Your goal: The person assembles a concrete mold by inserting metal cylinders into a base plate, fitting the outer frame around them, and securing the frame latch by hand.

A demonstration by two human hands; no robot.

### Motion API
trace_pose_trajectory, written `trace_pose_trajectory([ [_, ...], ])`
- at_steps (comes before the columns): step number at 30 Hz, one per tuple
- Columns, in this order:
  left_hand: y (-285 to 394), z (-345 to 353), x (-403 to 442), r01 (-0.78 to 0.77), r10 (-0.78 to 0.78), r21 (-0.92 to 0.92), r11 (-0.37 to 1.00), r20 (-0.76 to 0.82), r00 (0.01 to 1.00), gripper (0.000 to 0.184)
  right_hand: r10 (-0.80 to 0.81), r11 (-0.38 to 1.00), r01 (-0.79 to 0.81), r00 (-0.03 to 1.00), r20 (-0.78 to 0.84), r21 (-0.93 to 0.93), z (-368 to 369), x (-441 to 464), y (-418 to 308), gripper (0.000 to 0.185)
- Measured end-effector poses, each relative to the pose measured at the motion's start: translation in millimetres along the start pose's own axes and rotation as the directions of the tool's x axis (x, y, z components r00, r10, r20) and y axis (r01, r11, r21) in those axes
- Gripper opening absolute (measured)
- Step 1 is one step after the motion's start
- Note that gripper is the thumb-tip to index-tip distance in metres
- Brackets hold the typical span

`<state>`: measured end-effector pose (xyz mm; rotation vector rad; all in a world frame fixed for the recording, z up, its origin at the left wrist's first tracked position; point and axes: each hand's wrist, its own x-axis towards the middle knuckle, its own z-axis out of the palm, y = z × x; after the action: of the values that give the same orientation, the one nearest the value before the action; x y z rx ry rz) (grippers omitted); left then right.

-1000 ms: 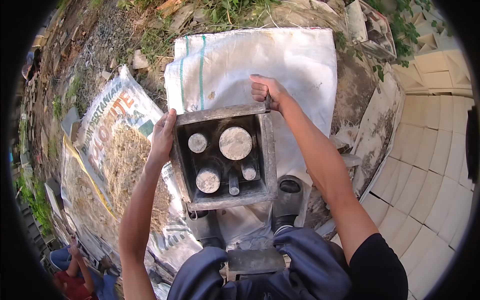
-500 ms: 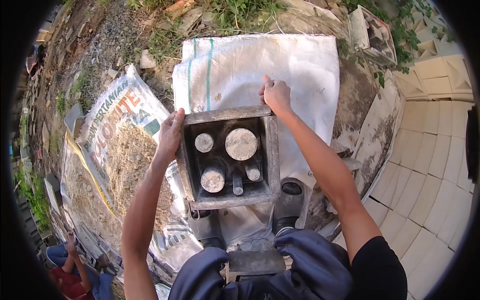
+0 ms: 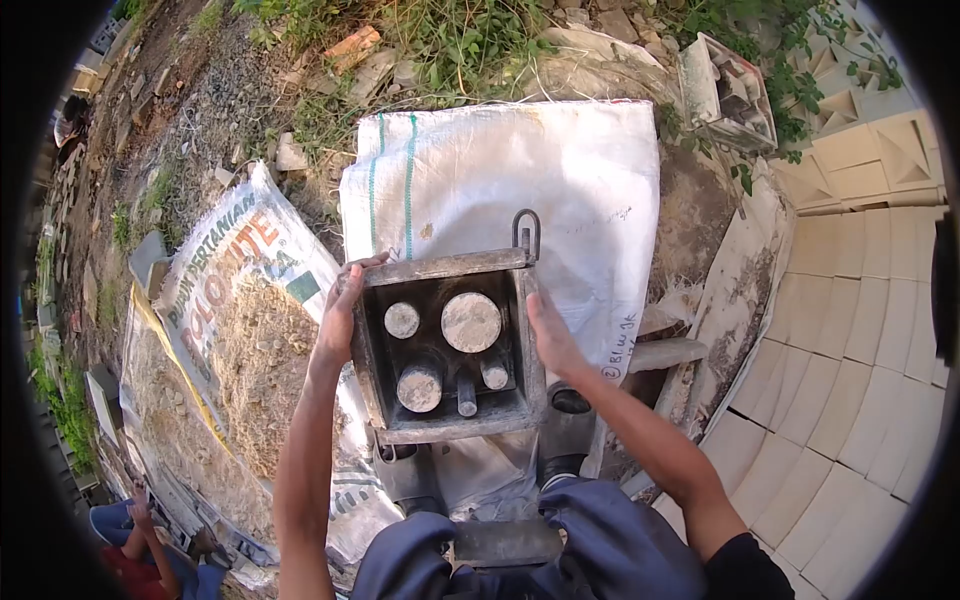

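Note:
A square dark box mould (image 3: 455,436) with several round posts of different widths inside is held between my hands over the white sack (image 3: 500,170). My left hand (image 3: 343,305) grips its left wall near the upper corner. Against the right wall lies my right hand (image 3: 552,335), fingers extended along the side. A metal loop (image 3: 526,235) stands up at the mould's upper right corner, with no hand on it. The posts' tops are pale and dusty.
Left of the mould, sandy powder (image 3: 260,370) lies on a printed sack (image 3: 225,250). Pale blocks (image 3: 840,380) are stacked at the right. A weathered box of scraps (image 3: 728,95) sits at the upper right. Another person (image 3: 145,550) is at the lower left.
My right hand has let go of the metal loop and moved down to the mould's right wall. The mould appears slightly lower in view, and my left hand is still on it.

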<state>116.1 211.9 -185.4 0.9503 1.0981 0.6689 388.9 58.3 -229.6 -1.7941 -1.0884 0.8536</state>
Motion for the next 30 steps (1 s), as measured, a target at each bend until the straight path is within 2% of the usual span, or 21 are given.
trace_pose_trajectory([
  [1, 4, 2, -3, 0.090, -0.090, -0.001, 0.996, -0.071, 0.993, 0.048, -0.050, 0.999, 0.049, 0.997, -0.052, -0.024, 9, -5, -12, 0.062],
  [3, 2, 0, -2, 0.136, -0.135, 0.007, 0.991, -0.081, 0.988, 0.049, 0.167, 0.968, -0.172, 0.985, 0.041, 0.183, 5, -11, -37, 0.059],
  [4, 5, -1, 0, 0.165, -0.163, 0.017, 0.986, -0.085, 0.983, 0.051, 0.158, 0.985, -0.151, 0.985, -0.075, 0.084, 7, -11, -43, 0.052],
  [5, 8, 1, -2, 0.164, -0.161, 0.023, 0.986, -0.085, 0.983, 0.051, 0.158, 0.984, -0.151, 0.984, -0.077, 0.090, 7, -13, -49, 0.052],
  [7, 16, 10, -5, 0.157, -0.135, 0.107, 0.982, -0.191, 0.972, 0.053, 0.292, 0.954, -0.297, 0.953, -0.085, -0.048, 5, -13, -56, 0.044],
  [9, 16, 10, -5, 0.166, -0.143, 0.102, 0.981, -0.198, 0.970, 0.055, 0.243, 0.970, -0.245, 0.965, -0.103, -0.009, 5, -12, -56, 0.043],
  [11, 22, 13, -5, 0.297, -0.256, 0.103, 0.949, -0.293, 0.921, 0.056, 0.197, 0.980, -0.195, 0.972, -0.129, 0.028, 4, -15, -55, 0.045],
  [12, 21, 12, -6, 0.298, -0.258, 0.103, 0.949, -0.290, 0.921, 0.056, 0.202, 0.978, -0.194, 0.972, -0.117, 0.080, 5, -17, -53, 0.044],
  [14, 17, 5, -1, 0.217, -0.204, 0.111, 0.970, -0.120, 0.972, 0.057, 0.196, 0.975, -0.180, 0.974, -0.115, 0.133, 5, -13, -51, 0.043],
  [16, 17, 5, 6, 0.201, -0.180, 0.156, 0.967, -0.138, 0.974, 0.056, 0.155, 0.988, -0.149, 0.975, -0.157, 0.047, 6, -10, -50, 0.044],
  [21, 32, 13, -3, 0.252, -0.201, 0.267, 0.930, -0.202, 0.958, 0.054, 0.161, 0.985, -0.153, 0.982, -0.103, 0.080, 4, -8, -54, 0.043],
  [23, 13, 0, 4, 0.161, -0.160, 0.057, 0.985, -0.032, 0.987, 0.051, 0.185, 0.982, -0.181, 0.980, -0.072, 0.057, -1, -10, -49, 0.042],
  [25, 9, 2, 5, 0.200, -0.200, 0.024, 0.979, -0.026, 0.980, 0.050, 0.080, 0.997, -0.079, 0.993, -0.086, 0.018, 0, -7, -47, 0.040],
  [28, 8, -3, 9, 0.114, -0.111, 0.141, 0.983, -0.031, 0.993, 0.047, 0.133, 0.991, -0.129, 0.988, -0.075, 0.046, 2, -11, -48, 0.041],
  [30, 13, 3, 5, 0.133, -0.116, 0.193, 0.972, -0.097, 0.988, 0.046, 0.195, 0.981, -0.195, 0.980, -0.044, 0.014, -3, -15, -49, 0.042],
])
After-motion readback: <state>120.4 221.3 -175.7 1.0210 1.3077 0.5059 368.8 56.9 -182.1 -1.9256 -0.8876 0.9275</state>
